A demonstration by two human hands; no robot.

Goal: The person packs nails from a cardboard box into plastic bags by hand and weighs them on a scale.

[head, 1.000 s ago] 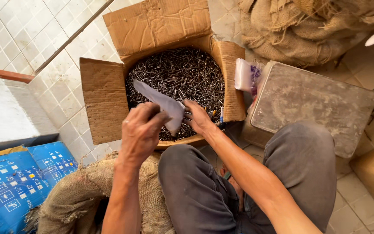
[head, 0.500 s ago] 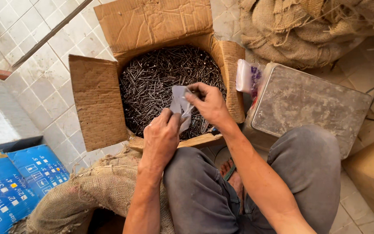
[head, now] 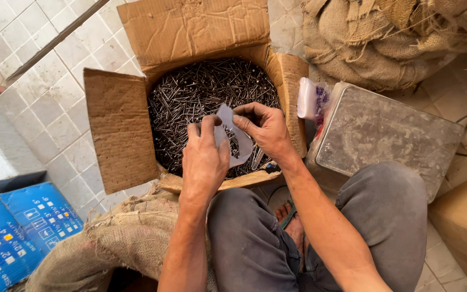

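An open cardboard box full of dark steel nails sits on the tiled floor in front of me. Over its near edge both hands hold a small clear plastic bag. My left hand grips the bag's left side, thumb and fingers closed on it. My right hand pinches the bag's top edge from the right. The bag hangs open between the two hands, just above the nails.
A metal weighing-scale platform stands to the right, with a stack of plastic bags beside the box. Burlap sacks lie at top right and under my left arm. Blue printed cartons sit bottom left. My knees fill the foreground.
The bag, a flat strip in my left hand a second ago, is now gripped by both hands. My right hand came up from the nails to pinch its top edge.
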